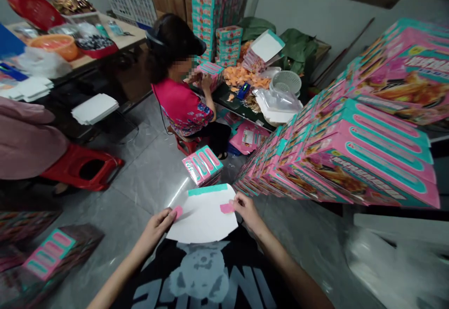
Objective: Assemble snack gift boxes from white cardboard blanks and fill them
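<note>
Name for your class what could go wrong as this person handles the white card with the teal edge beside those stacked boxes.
The white card is pinched only at its edges by the left hand and right hand, so it might bend or slip. The pink tab could crease. The right hand is close to the stack of pink boxes, which a careless movement might knock.

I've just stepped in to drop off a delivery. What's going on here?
The left hand and right hand of the person wearing the camera are gripping a flat white card by its sides. It has a teal edge and pink tabs. A tall stack of pink-and-teal boxes stands to the right. Farther off, a seated co-worker is handling a pink box at a low table.
</note>
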Tool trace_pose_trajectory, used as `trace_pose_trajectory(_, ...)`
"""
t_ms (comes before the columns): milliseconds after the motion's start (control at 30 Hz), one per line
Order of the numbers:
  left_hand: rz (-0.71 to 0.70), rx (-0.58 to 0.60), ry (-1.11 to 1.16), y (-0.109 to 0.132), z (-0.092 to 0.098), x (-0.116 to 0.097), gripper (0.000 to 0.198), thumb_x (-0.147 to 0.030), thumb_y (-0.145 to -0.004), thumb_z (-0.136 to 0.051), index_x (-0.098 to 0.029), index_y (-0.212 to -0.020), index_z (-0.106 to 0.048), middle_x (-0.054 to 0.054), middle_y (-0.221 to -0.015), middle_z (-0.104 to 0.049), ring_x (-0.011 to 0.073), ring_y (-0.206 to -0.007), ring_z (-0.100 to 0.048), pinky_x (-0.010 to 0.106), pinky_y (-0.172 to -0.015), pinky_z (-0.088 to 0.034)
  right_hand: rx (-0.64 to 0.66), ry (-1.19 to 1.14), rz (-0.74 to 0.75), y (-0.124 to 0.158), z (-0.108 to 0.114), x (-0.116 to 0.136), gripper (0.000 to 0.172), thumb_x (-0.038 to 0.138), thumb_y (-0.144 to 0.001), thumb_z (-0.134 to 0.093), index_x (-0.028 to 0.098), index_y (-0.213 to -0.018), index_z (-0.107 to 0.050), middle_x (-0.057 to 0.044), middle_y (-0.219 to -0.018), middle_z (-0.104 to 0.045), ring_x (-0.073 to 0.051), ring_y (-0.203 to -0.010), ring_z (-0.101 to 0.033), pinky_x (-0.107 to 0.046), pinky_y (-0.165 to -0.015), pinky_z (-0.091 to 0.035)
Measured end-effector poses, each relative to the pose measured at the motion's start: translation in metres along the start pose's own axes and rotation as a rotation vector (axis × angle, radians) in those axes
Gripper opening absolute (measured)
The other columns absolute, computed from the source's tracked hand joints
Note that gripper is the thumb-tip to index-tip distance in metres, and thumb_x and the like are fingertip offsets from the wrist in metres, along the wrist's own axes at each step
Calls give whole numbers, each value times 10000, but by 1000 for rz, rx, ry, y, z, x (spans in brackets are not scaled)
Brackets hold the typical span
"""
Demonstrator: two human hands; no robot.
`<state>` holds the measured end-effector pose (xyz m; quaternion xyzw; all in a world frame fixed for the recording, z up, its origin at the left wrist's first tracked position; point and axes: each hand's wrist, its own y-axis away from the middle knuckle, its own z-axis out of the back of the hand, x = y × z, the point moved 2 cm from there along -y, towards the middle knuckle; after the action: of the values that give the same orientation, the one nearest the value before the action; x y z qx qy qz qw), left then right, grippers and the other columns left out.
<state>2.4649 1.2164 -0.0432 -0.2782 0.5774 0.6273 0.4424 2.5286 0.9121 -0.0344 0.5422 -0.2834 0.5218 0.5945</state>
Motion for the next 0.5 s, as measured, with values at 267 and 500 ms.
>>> trace_pose_trajectory(267,-202,-59,-100,11,-4,37,501,-639,-900,-467,-202,-771,-677,113,-989,-651,281,-1189,-540,343,-982,-443,-45,265,95,29,4,-26,208,378,-797,-624,201,-692,-653,-90,-989,-582,-218,-873,-585,-315,-740,-443)
trace_pose_trajectory(500,-71,-75,52,16,-9,43,403,-592,-841,-609,-204,-909,-695,38,-798,-680,181,-721,-624,276,-675,-508,-8,158,97,36,3,-27,173,377,-809,-639,221,-736,-663,13,-646,-509,-143,-571,-460,-285,-574,-382)
